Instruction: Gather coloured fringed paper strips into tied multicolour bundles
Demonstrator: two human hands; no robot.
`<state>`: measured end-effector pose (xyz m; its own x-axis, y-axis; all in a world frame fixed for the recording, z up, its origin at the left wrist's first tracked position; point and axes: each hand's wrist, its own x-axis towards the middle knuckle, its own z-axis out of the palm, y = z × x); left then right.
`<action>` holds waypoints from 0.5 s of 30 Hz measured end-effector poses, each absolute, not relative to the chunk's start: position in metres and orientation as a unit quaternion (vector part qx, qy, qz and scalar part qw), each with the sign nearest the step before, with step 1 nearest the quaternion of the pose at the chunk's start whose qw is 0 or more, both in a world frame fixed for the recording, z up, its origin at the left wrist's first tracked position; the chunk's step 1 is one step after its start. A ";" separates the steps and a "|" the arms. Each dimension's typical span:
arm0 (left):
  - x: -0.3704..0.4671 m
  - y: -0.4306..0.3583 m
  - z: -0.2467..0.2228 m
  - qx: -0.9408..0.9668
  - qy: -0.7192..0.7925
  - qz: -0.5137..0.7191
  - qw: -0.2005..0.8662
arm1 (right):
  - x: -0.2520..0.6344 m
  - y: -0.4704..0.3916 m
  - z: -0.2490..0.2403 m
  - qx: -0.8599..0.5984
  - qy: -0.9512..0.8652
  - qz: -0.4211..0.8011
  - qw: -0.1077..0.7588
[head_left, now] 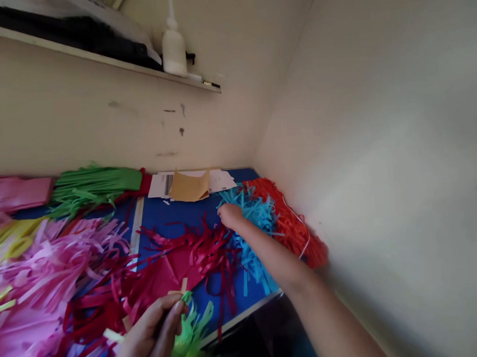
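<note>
My left hand [149, 337] pinches a light green paper tassel [193, 329] at its twisted top, near the table's front edge. A small tan strip [184, 284] sticks up by those fingertips. Farther off, my right hand [229, 215] is at the left side of the light blue fringed paper [259, 215], with its fingers curled. Whatever lies between them is too small to make out. Crimson fringed paper [183, 265] spreads across the blue table between both hands, its uncut band facing me.
Pink fringed paper [81, 247], a green bundle [101, 181] and yellow strips [14, 240] cover the left side. Orange-red fringe [294, 229] with a white cord lies against the right wall. Brown folded paper [189, 186] rests at the back. Above, a shelf holds a white nozzle bottle [173, 50].
</note>
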<state>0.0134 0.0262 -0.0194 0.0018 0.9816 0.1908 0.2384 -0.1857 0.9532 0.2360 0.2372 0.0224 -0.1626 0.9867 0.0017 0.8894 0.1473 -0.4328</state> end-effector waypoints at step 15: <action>0.029 0.012 0.010 0.670 0.478 0.500 0.271 | 0.180 0.016 -0.004 -0.401 -0.359 0.598 0.593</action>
<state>0.0287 0.0118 0.0103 0.0440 0.9109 0.4102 0.3686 -0.3965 0.8408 0.1805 0.0156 -0.0036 0.0261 0.9982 -0.0540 -0.4222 -0.0379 -0.9057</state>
